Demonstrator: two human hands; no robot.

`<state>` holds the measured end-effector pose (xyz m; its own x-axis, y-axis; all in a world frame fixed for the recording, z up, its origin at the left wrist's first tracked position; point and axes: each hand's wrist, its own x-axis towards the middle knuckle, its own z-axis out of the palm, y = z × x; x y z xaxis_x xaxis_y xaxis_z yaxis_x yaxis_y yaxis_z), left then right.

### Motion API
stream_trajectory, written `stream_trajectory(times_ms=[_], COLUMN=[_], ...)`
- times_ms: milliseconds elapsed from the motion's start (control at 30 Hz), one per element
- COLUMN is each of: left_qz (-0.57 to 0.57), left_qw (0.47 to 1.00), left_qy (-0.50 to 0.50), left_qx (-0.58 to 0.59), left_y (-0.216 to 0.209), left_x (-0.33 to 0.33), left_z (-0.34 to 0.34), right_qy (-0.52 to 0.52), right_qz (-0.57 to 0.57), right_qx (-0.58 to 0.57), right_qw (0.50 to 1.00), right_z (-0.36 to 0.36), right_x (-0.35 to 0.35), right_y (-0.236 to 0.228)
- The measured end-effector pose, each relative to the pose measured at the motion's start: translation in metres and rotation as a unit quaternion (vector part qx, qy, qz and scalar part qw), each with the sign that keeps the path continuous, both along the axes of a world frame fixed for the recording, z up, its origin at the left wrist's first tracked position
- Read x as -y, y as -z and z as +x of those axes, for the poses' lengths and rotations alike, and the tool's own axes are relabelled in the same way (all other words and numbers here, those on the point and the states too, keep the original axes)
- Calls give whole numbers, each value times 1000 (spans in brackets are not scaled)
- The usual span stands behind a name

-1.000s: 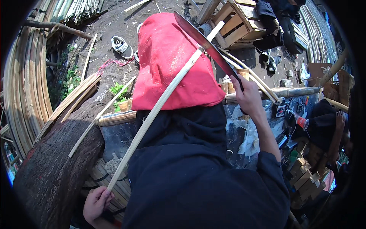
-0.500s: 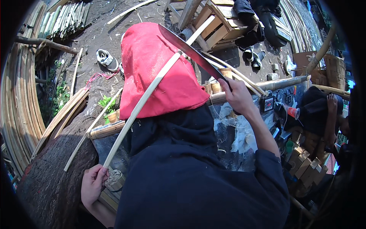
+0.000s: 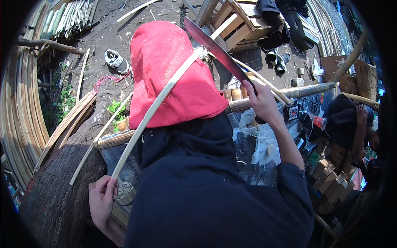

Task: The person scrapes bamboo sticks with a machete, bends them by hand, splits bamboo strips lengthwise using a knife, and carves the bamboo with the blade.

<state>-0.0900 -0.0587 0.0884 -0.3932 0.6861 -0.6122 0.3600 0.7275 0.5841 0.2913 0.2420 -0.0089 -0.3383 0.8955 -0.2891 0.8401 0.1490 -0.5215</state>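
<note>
A long pale bamboo strip [image 3: 167,89] runs slantwise across the red cloth [image 3: 153,53] spread over my lap. My left hand [image 3: 102,194] pinches its near end. In my right hand [image 3: 262,99] is the dark handle of a machete [image 3: 215,53], its long blade pointing up and left. The blade lies across the strip near the cloth's far right edge; whether its edge bites into the strip I cannot tell. Small pale shavings dot the cloth.
Stacked long bamboo slats [image 3: 20,99] stand at the left beside a tree trunk [image 3: 62,182]. A bamboo rail [image 3: 306,89] crosses ahead of me. Beyond are a sneaker [image 3: 116,61] and a wooden crate [image 3: 235,25]. Another person [image 3: 351,120] sits at the right.
The machete has slid a little farther up and right along the strip, its blade tilting more steeply. My left hand still holds the near end in about the same place.
</note>
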Motion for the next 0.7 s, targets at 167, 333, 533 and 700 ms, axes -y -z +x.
stream_trajectory(times_ms=[167, 333, 533, 700], left_qz=[-21, -11, -29, -2], left_qw=[1000, 999, 999, 999], left_qy=[16, 10, 21, 19], left_qx=[-14, -38, -33, -51], left_y=[-4, -8, -9, -5], left_x=[-11, -14, -13, -14], left_z=[5, 6, 0, 3], right_qy=[-44, 32, -79, 58], right_qz=[-62, -16, -34, -21], right_qx=[-66, -17, -71, -40], right_qw=[995, 999, 994, 997], right_z=[-2, 2, -12, -10], right_x=[14, -15, 12, -29], right_y=[7, 19, 6, 25])
